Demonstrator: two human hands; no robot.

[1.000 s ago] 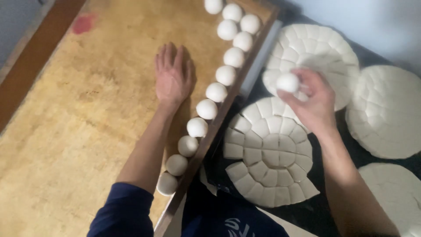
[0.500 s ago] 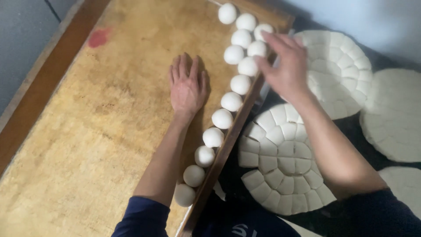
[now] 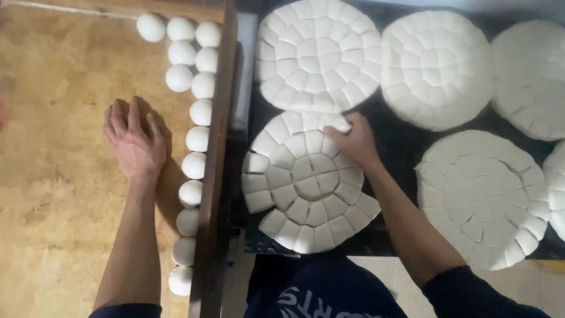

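- Head view: left hand (image 3: 136, 147) lies flat and empty on the wooden board (image 3: 59, 194), dough balls (image 3: 195, 138) at its 3 o'clock.
- Right hand (image 3: 353, 141) pinches a wedge at the scored dough disc (image 3: 309, 182)'s 1 o'clock edge; neighbouring pieces might tear away together if stuck.

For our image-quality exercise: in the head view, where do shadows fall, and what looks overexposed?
Head view: the left hand casts a soft shadow rightward onto the wooden board; the scored dough discs are bright, grooves fading at far right; the right hand is slightly soft.

Matt, smooth dough balls (image 3: 196, 138) on a worn, scuffed wooden board (image 3: 59, 176).
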